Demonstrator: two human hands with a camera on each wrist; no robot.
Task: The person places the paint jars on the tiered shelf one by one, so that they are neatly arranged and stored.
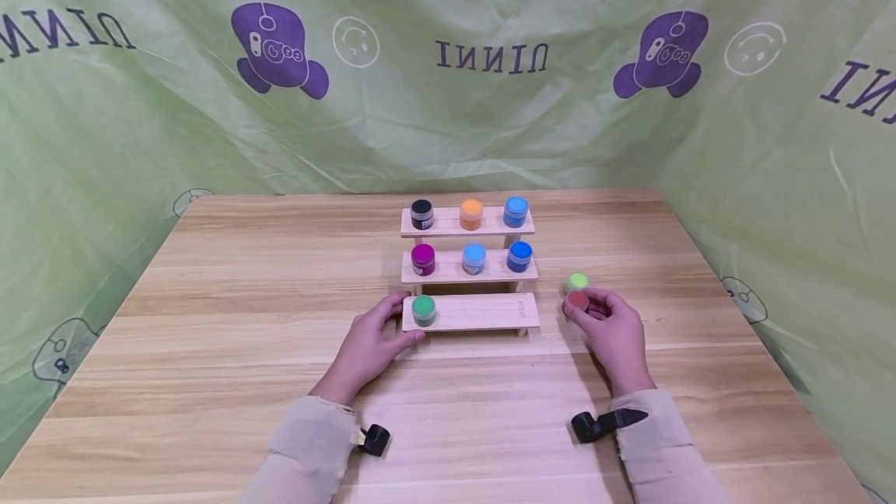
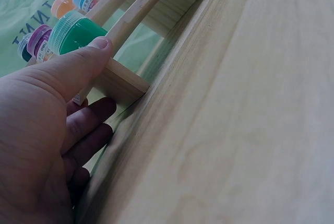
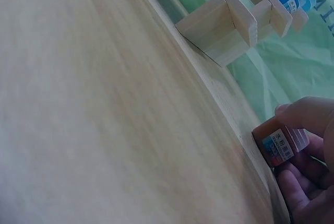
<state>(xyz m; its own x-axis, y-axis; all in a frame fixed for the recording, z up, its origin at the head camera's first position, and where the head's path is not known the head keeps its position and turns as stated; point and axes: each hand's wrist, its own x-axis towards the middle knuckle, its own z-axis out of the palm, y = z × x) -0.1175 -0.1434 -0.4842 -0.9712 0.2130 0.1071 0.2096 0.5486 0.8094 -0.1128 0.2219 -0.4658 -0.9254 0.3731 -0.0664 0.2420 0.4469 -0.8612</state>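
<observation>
A wooden stand in three steps holds small paint jars. My left hand point(image 1: 371, 341) grips the left end of its lowest step point(image 1: 483, 312), thumb along the front edge and fingers round the end. The green paint jar point(image 1: 423, 309) stands on that step right by the thumb; its lid and label side show in the left wrist view. My right hand point(image 1: 616, 333) pinches a red-brown paint jar point(image 3: 275, 143) between thumb and fingers, low at the tabletop to the right of the stand. Just behind it stands a light green paint jar point(image 1: 576, 281).
On the middle step point(image 1: 448, 275) sit a purple jar point(image 1: 423, 259), a light blue jar point(image 1: 474, 258) and a dark blue jar point(image 1: 519, 256). Black point(image 1: 421, 214), orange point(image 1: 471, 214) and blue point(image 1: 516, 211) jars line the top step. A green printed cloth point(image 1: 448, 131) hangs behind the table.
</observation>
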